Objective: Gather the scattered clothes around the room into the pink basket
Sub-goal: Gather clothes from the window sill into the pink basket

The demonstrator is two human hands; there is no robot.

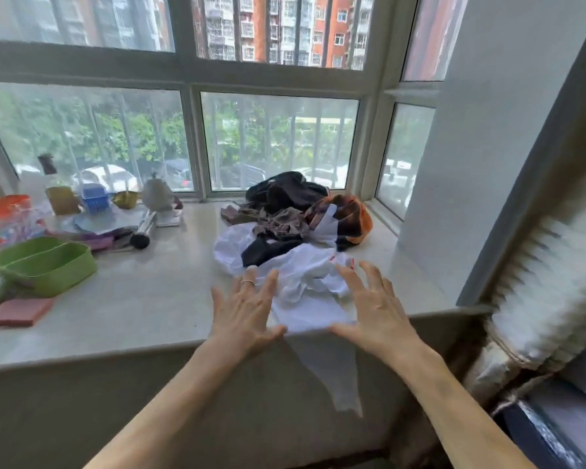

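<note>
The clothes lie in one loose heap on the pale window sill, towards its right end and close to the glass. A crumpled white garment is nearest, and one thin tail of it hangs down over the sill's front edge. Behind it sit a brown patterned piece, a black garment on top at the back, and an orange and black piece at the right.

All of it looks soft, light and limp. It is probably not fragile or slippery, but it will sag and trail if lifted by a corner. The better hold is likely a scoop from both sides, low against the sill, bunching the white cloth under the darker pieces so the heap comes up as one bundle and the hanging tail is drawn in.

The left hand and right hand flank the near edge of the white garment, fingers spread wide and straight, holding nothing. Whether the fingertips touch the cloth cannot be told.

Well apart to the left, near the sill's front edge, are a green tray and a pink pad, with a bottle among clutter farther back by the glass. The pink basket is not in view, so the bundle would have to be carried to it.
</note>
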